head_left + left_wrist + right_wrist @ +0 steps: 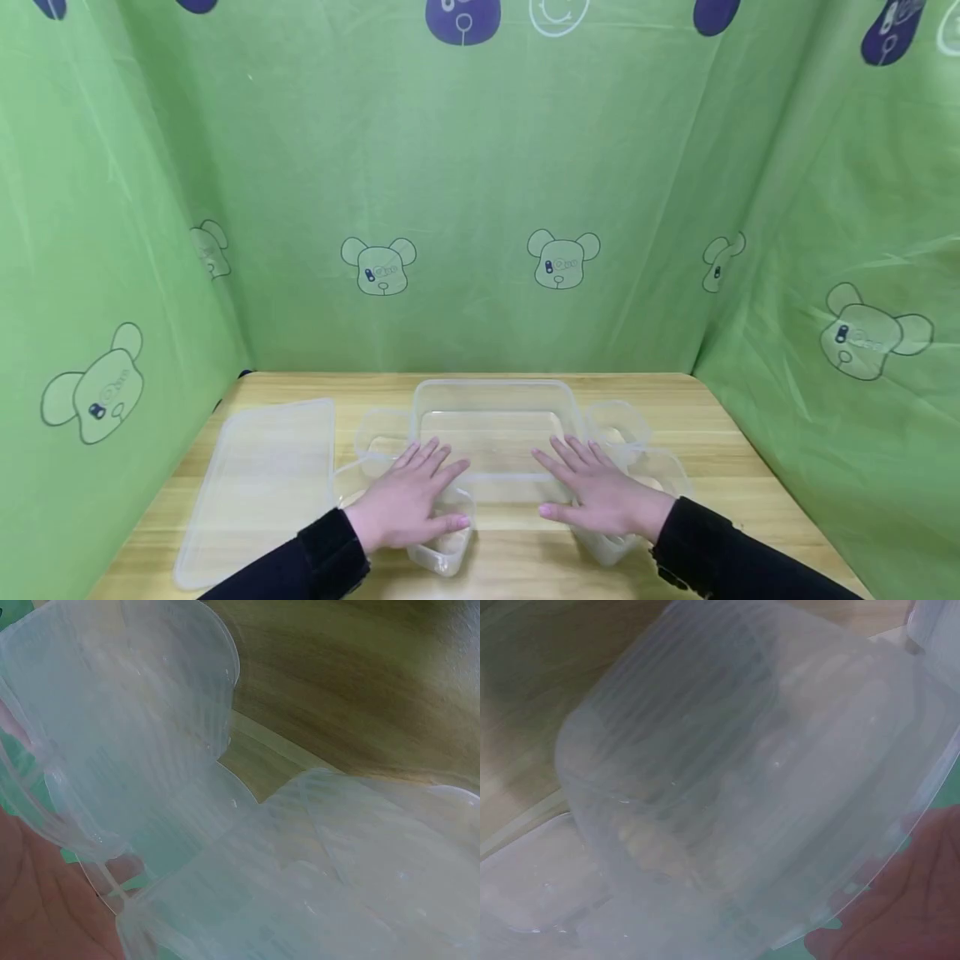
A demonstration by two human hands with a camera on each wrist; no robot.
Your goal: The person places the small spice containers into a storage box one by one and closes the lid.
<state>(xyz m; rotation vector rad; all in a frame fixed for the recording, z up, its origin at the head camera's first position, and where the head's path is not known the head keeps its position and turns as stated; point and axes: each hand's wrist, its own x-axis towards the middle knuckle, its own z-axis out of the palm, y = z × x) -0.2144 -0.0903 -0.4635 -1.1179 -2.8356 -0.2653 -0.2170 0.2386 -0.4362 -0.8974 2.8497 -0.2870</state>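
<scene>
My left hand (pixel 414 493) is spread palm down over small clear plastic containers on the left, its fingers straight. One small container (pixel 444 546) shows below its thumb, and another (pixel 382 432) stands beyond its fingertips. On the other side my right hand (pixel 596 490) spreads the same way above more small containers, with one (pixel 606 546) under the palm and one (pixel 663 468) beside the wrist. Between and beyond both hands stands a large clear rectangular container (pixel 495 396). Each wrist view shows translucent container walls (pixel 150 697) (pixel 727 765) close up, beside the palm.
A flat translucent lid (pixel 258 483) lies at the left of the wooden table (pixel 757 492). Green cloth (pixel 472 167) printed with bear faces hangs behind the table and along both sides. A further small container (pixel 618 421) stands right of the large one.
</scene>
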